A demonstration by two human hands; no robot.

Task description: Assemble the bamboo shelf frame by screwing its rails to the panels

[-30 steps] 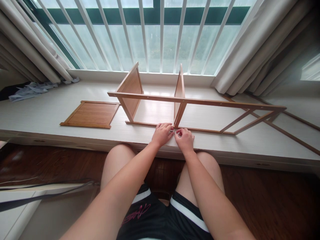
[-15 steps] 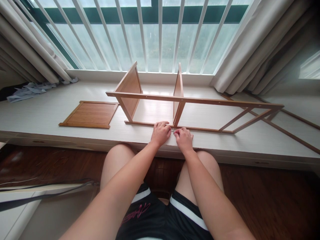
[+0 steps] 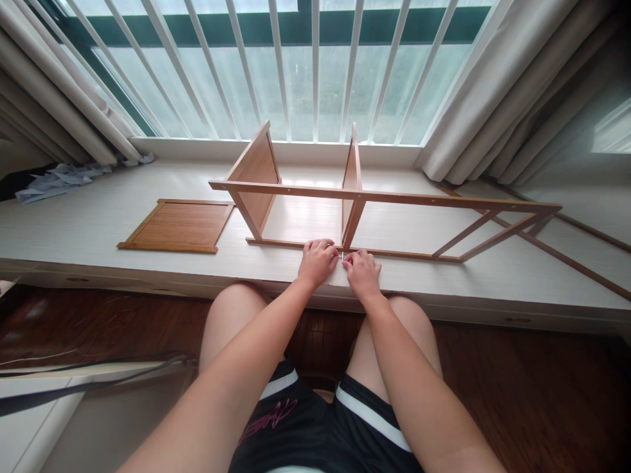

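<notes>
A brown wooden shelf frame [image 3: 409,198] lies on its side, with two panels [image 3: 255,174] standing crosswise in it. Its lower rail [image 3: 399,253] rests on the white ledge. My left hand [image 3: 318,261] is closed over this rail, just left of the middle crosspiece; its thumb is partly hidden. My right hand [image 3: 363,270] pinches a thin, pale metal rod, which looks like a hex key [image 3: 343,255], at the joint between rail and crosspiece. The rod's tip is too small to make out. Both hands' fingertips nearly meet there.
A loose wooden panel [image 3: 176,225] lies flat on the ledge [image 3: 64,223] to the left. Another wooden frame [image 3: 582,268] lies at the right, partly under the curtain [image 3: 473,118]. Behind stand white window bars [image 3: 315,79]. My knees are against the ledge's front.
The thin metal rod between my fingertips has turned slightly and shows more upright. My hands and the wooden frame have hardly moved.
</notes>
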